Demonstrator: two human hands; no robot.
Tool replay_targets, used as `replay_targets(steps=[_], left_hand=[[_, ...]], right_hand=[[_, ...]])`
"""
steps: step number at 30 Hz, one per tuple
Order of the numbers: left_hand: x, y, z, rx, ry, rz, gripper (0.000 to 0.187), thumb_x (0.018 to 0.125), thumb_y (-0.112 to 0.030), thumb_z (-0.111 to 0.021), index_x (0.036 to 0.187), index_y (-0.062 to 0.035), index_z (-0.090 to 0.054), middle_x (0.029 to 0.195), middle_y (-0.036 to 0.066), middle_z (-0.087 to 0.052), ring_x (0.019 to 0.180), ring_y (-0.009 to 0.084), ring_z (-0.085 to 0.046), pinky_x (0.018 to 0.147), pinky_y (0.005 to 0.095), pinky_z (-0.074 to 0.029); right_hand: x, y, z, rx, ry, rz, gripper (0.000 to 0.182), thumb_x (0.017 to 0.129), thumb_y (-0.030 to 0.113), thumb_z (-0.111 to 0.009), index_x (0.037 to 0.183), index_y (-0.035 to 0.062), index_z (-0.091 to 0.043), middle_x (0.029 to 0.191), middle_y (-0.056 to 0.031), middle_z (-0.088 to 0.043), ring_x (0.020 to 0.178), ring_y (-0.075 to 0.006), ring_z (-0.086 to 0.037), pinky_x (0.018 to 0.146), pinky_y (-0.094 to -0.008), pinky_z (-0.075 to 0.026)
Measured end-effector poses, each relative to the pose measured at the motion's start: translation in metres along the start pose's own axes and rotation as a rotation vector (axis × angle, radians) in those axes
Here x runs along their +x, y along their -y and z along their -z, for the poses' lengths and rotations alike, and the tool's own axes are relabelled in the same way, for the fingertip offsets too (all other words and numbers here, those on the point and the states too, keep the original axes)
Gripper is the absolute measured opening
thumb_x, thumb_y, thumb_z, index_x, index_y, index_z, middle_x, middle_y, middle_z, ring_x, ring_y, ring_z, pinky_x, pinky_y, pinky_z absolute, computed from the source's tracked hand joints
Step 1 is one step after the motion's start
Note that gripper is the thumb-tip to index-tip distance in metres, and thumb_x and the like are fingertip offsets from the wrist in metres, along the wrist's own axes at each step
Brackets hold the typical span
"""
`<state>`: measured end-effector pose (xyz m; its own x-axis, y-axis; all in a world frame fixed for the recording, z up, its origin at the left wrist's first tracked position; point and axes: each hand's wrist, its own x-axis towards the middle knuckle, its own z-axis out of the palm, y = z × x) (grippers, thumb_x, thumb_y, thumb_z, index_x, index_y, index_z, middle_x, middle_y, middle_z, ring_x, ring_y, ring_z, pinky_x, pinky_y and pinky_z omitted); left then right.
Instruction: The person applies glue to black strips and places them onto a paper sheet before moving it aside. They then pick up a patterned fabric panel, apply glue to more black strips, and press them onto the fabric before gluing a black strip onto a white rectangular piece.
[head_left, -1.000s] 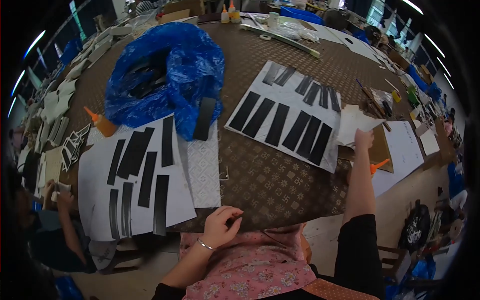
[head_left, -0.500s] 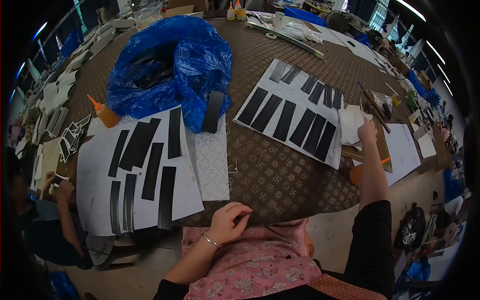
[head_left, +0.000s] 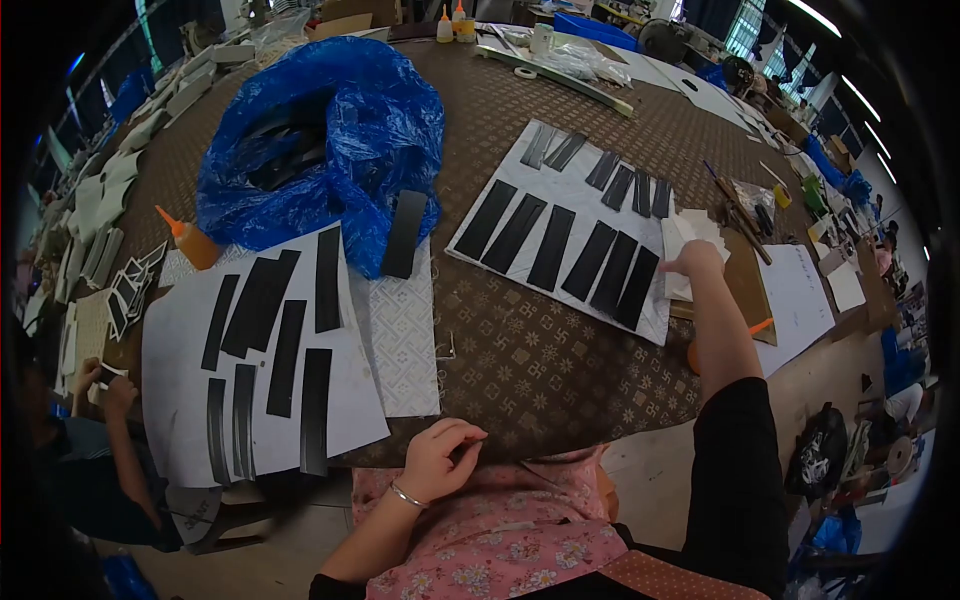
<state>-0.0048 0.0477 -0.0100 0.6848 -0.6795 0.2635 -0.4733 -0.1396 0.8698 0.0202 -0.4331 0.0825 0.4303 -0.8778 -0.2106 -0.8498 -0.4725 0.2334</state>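
My left hand, with a bracelet at the wrist, is at the table's near edge; its fingers curl toward the thumb and nothing shows in them. At the right edge of a pale board is my right hand, fingers bent, one digit pointing left at the end of the nearest black strip. What it grips, if anything, is hidden. Two rows of black strips lie on that board. White pieces sit beside and partly under my right hand. More black strips lie on a white sheet at left.
A crumpled blue plastic bag holds dark pieces. An orange glue bottle stands left, another by my right forearm. Sticks lie at right. Another person's hands hold a small piece at far left.
My right hand has moved left from the white pieces toward the board's edge and the nearest strip. My left hand stays curled at the table edge. The whole view has shifted slightly.
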Motion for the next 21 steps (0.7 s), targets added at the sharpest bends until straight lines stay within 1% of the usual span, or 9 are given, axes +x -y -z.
replay_targets(steps=[2, 6, 8, 9, 11, 15, 18, 20, 21], left_hand=[[0.000, 0.000, 0.000, -0.012, -0.009, 0.021, 0.016, 0.071, -0.003, -0.062, 0.086, -0.0060, -0.062, 0.082, 0.009, -0.059, 0.065, 0.0208, -0.059, 0.057, 0.0259, -0.048], [0.001, 0.000, 0.001, -0.003, 0.003, 0.016, 0.016, 0.071, -0.003, -0.062, 0.087, -0.0059, -0.061, 0.082, 0.010, -0.059, 0.066, 0.0210, -0.059, 0.057, 0.0259, -0.047], [0.002, 0.000, 0.003, -0.024, 0.015, 0.006, 0.016, 0.071, -0.002, -0.061, 0.087, -0.0057, -0.061, 0.082, 0.009, -0.059, 0.067, 0.0213, -0.059, 0.057, 0.0262, -0.047], [0.002, 0.002, 0.004, -0.023, 0.009, 0.007, 0.016, 0.071, -0.002, -0.061, 0.087, -0.0057, -0.061, 0.082, 0.009, -0.059, 0.067, 0.0213, -0.059, 0.057, 0.0262, -0.047], [0.002, 0.006, 0.002, -0.043, 0.031, -0.030, 0.018, 0.071, 0.001, -0.060, 0.088, -0.0038, -0.061, 0.082, 0.007, -0.058, 0.065, 0.0119, -0.057, 0.050, 0.0201, -0.044], [0.004, 0.004, 0.004, -0.062, 0.037, -0.009, 0.018, 0.071, 0.000, -0.060, 0.089, -0.0041, -0.062, 0.082, 0.007, -0.058, 0.065, 0.0121, -0.057, 0.051, 0.0201, -0.045], [0.004, 0.004, 0.005, -0.082, 0.039, -0.005, 0.018, 0.071, -0.001, -0.060, 0.089, -0.0043, -0.062, 0.082, 0.007, -0.058, 0.065, 0.0119, -0.057, 0.051, 0.0201, -0.045], [0.003, 0.005, 0.005, -0.079, 0.053, 0.006, 0.018, 0.071, -0.001, -0.060, 0.089, -0.0040, -0.062, 0.082, 0.007, -0.058, 0.065, 0.0119, -0.057, 0.051, 0.0202, -0.045], [0.003, 0.005, 0.005, -0.079, 0.052, 0.008, 0.018, 0.071, -0.001, -0.060, 0.089, -0.0040, -0.062, 0.082, 0.007, -0.058, 0.065, 0.0119, -0.057, 0.051, 0.0202, -0.045]], right_hand=[[-0.008, 0.003, 0.003, -0.082, 0.060, 0.035, 0.052, 0.065, 0.041, -0.071, 0.105, 0.0081, -0.062, 0.108, -0.0105, -0.058, 0.098, -0.0277, -0.057, 0.076, -0.0459, -0.050], [0.017, -0.003, -0.005, -0.140, 0.188, -0.006, 0.051, 0.065, 0.037, -0.071, 0.107, 0.0094, -0.061, 0.111, -0.0101, -0.058, 0.098, -0.0272, -0.058, 0.076, -0.0454, -0.051], [0.031, -0.015, -0.014, -0.130, 0.106, -0.114, 0.045, 0.067, 0.030, -0.065, 0.107, 0.0103, -0.061, 0.110, -0.0118, -0.058, 0.100, -0.0254, -0.057, 0.081, -0.0378, -0.048], [0.041, -0.022, -0.018, -0.131, 0.102, -0.108, 0.045, 0.067, 0.030, -0.065, 0.107, 0.0103, -0.061, 0.110, -0.0118, -0.058, 0.100, -0.0254, -0.057, 0.081, -0.0378, -0.048], [0.056, -0.039, -0.024, -0.037, 0.132, -0.224, 0.039, 0.071, 0.025, -0.059, 0.108, 0.0109, -0.061, 0.111, -0.0124, -0.058, 0.102, -0.0251, -0.056, 0.083, -0.0383, -0.046], [0.041, -0.056, -0.013, 0.022, 0.157, -0.291, 0.038, 0.074, 0.021, -0.055, 0.111, 0.0108, -0.059, 0.112, -0.0129, -0.057, 0.103, -0.0255, -0.055, 0.085, -0.0385, -0.044], [0.037, -0.058, -0.019, -0.026, 0.023, -0.250, 0.032, 0.077, 0.022, -0.055, 0.105, 0.0083, -0.062, 0.112, -0.0111, -0.058, 0.098, -0.0272, -0.058, 0.080, -0.0409, -0.047], [0.013, -0.044, -0.010, 0.051, 0.003, -0.311, 0.040, 0.080, 0.021, -0.051, 0.118, 0.0073, -0.052, 0.124, -0.0097, -0.048, 0.112, -0.0254, -0.049, 0.088, -0.0457, -0.041], [0.016, -0.043, -0.017, 0.049, 0.004, -0.310, 0.040, 0.080, 0.021, -0.051, 0.118, 0.0073, -0.052, 0.124, -0.0097, -0.048, 0.112, -0.0254, -0.049, 0.088, -0.0457, -0.041]])
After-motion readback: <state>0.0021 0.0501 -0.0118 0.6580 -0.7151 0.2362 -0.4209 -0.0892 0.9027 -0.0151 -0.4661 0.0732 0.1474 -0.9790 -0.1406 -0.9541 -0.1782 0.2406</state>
